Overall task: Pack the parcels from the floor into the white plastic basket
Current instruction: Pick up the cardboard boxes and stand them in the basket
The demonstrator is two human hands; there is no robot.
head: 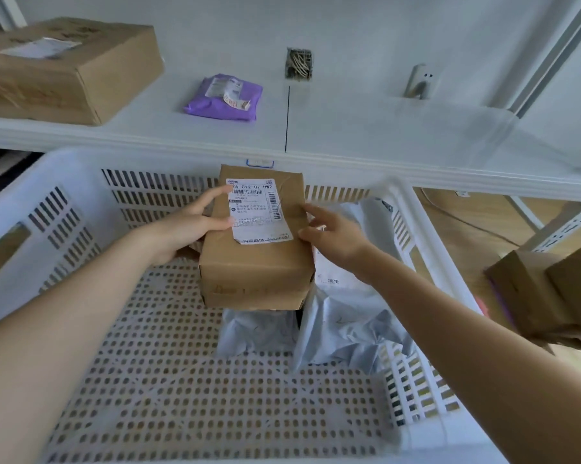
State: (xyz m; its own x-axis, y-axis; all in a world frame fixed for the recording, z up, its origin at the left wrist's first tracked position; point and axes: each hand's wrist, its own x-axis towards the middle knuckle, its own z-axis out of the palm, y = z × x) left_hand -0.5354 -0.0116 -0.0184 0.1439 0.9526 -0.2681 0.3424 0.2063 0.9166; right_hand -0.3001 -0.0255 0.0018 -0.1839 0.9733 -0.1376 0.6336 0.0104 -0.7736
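Both hands bracket a brown cardboard parcel (254, 249): the left hand (185, 226) presses its thumb and straight fingers against the box's nine o'clock side, while the right hand (332, 236) rests loosely spread fingertips on the three o'clock edge, neither one curled round it. At twelve o'clock beyond the box runs a white shelf (366, 128), carrying a large cardboard box (68, 68) at ten o'clock and a purple mailer bag (224, 97) nearer centre. More brown cartons (543, 296) sit at three o'clock, outside the basket wall, on a wooden floor. The white plastic basket (65, 229), perforated across its base and slotted along its sides, holds the parcel toward its far wall, stacked on another box, with pale grey plastic mailers (342, 316) crumpled at five o'clock of it. A white shipping label (257, 209) with barcodes covers the parcel's top, its lower edge torn.
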